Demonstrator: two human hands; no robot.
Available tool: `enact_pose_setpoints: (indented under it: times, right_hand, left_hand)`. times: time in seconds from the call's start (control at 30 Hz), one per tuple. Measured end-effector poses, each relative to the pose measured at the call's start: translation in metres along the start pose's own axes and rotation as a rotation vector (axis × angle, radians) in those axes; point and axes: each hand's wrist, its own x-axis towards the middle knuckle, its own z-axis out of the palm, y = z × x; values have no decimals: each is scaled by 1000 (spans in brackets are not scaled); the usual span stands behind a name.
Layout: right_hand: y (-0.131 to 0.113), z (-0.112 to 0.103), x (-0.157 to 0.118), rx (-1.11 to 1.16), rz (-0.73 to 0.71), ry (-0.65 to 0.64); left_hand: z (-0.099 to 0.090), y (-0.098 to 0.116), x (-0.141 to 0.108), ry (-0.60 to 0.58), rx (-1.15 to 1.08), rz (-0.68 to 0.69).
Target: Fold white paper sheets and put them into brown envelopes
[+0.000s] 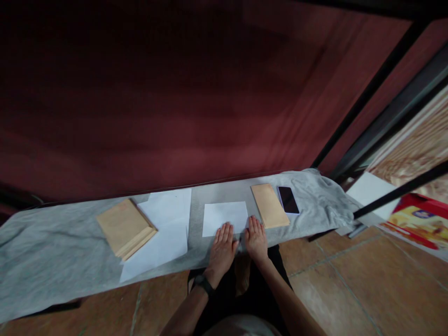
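Note:
A white sheet of paper (224, 217), its near edge perhaps folded, lies flat on the grey cloth in front of me. My left hand (223, 247) rests on its near edge with the fingers stretched out flat. At its near right corner lies my right hand (256, 240), fingers also straight and flat. Just right of that hand is a brown envelope (269, 205). To the left, several loose white sheets (171, 233) overlap, and a stack of brown envelopes (124, 226) sits partly on them.
A smartphone (289, 199) lies right of the single envelope. The narrow bench is covered by a grey cloth (63, 247) and stands against a dark red panel (196, 116). Black metal bars (367, 102) and a red and yellow box (420, 221) are at the right.

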Motion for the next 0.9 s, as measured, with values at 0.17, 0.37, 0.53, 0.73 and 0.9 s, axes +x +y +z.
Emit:
enact_pose_setpoints:
  times: [0.17,0.37,0.53,0.73,0.9]
  right_hand:
    - [-23,-9,2,133,-63,-82]
    - [-53,-7,-8,145,-195,-158]
    - [-40,-6,-13,50,-205,-92]
    - [-22,-12,-17,-10,-182,-82]
    - [-11,-13,-21,-34,-170,-68]
  left_hand:
    - [1,-3,-1,-41,43,20]
    - [1,-9,-6,-64,61,54]
    - [-3,-23,-14,-10,73,-38]
    - [-7,-38,-24,24,75,-138]
    - [-8,-43,-30,61,75,-206]
